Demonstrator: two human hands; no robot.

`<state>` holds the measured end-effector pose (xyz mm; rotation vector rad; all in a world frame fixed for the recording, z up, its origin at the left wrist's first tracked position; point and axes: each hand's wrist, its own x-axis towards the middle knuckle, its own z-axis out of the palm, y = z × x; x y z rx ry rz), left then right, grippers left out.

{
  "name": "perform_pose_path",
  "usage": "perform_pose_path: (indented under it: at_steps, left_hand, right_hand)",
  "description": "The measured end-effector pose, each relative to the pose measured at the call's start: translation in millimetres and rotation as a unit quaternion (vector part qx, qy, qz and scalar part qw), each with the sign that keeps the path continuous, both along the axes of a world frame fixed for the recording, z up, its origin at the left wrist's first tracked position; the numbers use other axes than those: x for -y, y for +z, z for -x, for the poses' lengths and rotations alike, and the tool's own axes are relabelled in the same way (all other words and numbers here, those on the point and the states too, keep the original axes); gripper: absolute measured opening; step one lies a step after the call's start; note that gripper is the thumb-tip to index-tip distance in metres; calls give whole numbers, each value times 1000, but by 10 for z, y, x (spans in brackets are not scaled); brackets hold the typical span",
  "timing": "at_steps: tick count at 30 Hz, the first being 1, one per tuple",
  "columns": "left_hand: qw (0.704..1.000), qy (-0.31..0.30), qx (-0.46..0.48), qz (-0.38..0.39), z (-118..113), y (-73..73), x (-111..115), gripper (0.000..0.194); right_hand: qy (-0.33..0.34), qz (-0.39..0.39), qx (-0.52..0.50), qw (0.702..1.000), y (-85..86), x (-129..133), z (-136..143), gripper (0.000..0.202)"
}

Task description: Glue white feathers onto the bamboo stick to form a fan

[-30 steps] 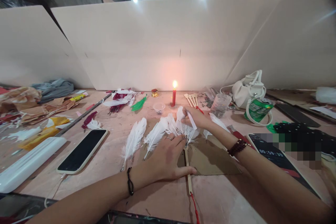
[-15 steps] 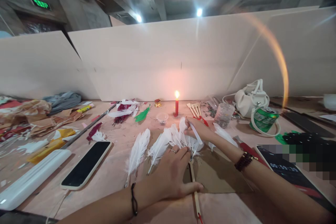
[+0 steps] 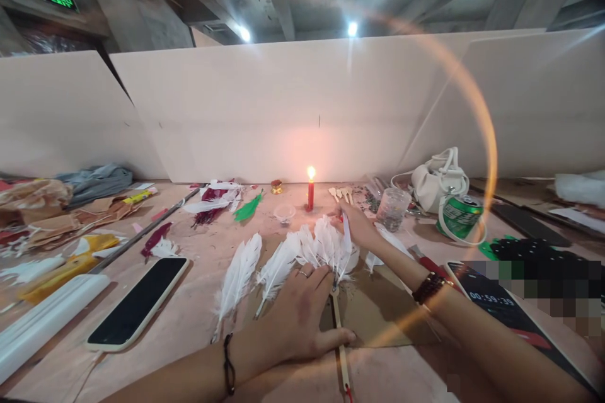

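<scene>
My left hand [image 3: 302,308] lies flat over the lower ends of a fan of white feathers [image 3: 326,242]. Its thumb stretches across a slim wooden stick [image 3: 340,343] with a red cord at the near end. Beyond the fan, my right hand [image 3: 355,225] is closed round a narrow whitish strip [image 3: 346,228], partly hidden by the fingers; its material is unclear. A lit red candle [image 3: 311,195] stands upright just left of that hand. Brown cardboard [image 3: 378,315] lies under the fan. Loose white feathers [image 3: 241,267] rest to the left.
A phone [image 3: 139,302] lies left; another phone [image 3: 501,302] shows a timer at right. A green can [image 3: 458,220], white bag [image 3: 439,182] and clear cup [image 3: 393,208] stand behind. Small wooden sticks [image 3: 341,192], a shallow clear dish [image 3: 284,214] and a green feather [image 3: 248,206] lie near the candle.
My right hand has moved slightly away from me, past the feather tips, and the whitish strip shows less. My left hand keeps its place on the fan. The view has shifted a little.
</scene>
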<state>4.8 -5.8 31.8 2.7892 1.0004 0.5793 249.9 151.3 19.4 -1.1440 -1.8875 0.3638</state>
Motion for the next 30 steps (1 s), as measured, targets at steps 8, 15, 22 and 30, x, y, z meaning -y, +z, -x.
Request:
perform_pose_path:
  at_steps: [8,15,22,30]
  left_hand:
    - [1000,-5,-2,-12,19,-39,-16,76]
    - [1000,-4,-19,-11,-5,23,8,78]
    - [1000,-11,-27,-10,-10,48,12,77]
    - [1000,-18,-20,-1,-16,38,-8,73]
  right_hand:
    - [29,10,-60,998,-35,-103,-100,21]
    - [44,39,-80,995,-129,-178,-138,27]
    - [57,43,-94,993,-164,-213,-131,28]
    - [63,46,-99,992,-182,-232,-136,34]
